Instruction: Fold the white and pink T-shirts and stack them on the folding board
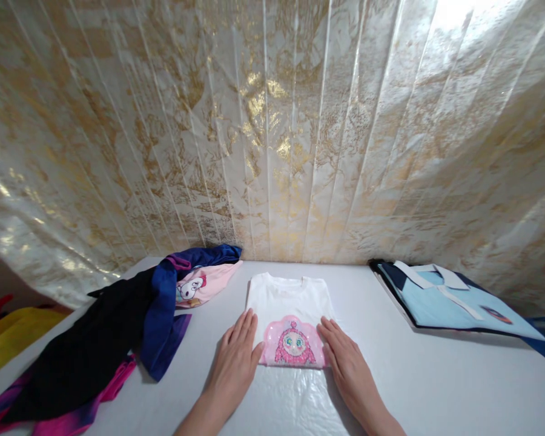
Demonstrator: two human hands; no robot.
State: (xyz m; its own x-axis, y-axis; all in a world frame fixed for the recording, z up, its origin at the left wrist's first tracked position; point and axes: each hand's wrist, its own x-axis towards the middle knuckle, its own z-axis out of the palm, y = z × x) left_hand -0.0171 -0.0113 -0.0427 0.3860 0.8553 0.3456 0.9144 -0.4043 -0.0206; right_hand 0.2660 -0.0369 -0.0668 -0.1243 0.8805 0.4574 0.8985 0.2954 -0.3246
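A folded white T-shirt (285, 299) with a pink cartoon print (293, 343) lies in the middle of the grey table (436, 375). My left hand (235, 357) rests flat at the shirt's left edge, fingers stretched out. On the right edge lies my right hand (345, 357), also flat with fingers extended. Neither hand holds anything. A shiny patch of clear plastic (300, 393) shows on the table just in front of the shirt, between my wrists.
A heap of loose clothes (118, 339) in black, blue, pink and magenta sits at the left. A folded light-blue collared shirt (449, 300) lies on a dark board at the right. A gold-and-white curtain (272, 133) hangs behind. Yellow and red fabric (9, 333) shows far left.
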